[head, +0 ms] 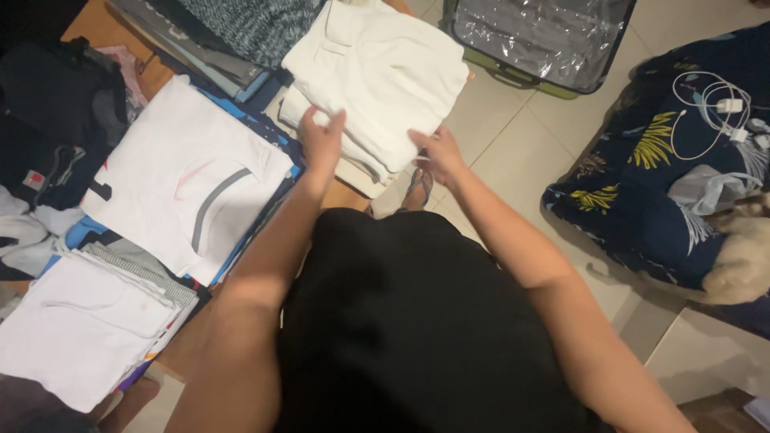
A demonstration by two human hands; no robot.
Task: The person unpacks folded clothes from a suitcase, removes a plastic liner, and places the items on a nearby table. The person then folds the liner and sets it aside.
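Head cam: my left hand [323,135] is spread flat on the folded cream shirt stack [377,76], my right hand [437,152] gripping its near edge. The stack's just right of the white t-shirt [188,172].

– What is that cream stack [377,76] made of?
– Soft cloth, matt, not shiny.
– And the suitcase [539,38]?
– Its inside has clear plastic, all shiny and crinkly.
– The floor [513,144]?
– Smooth pale tiles.
– The blue blanket [650,184]?
– Cloth too, with yellow leaves.
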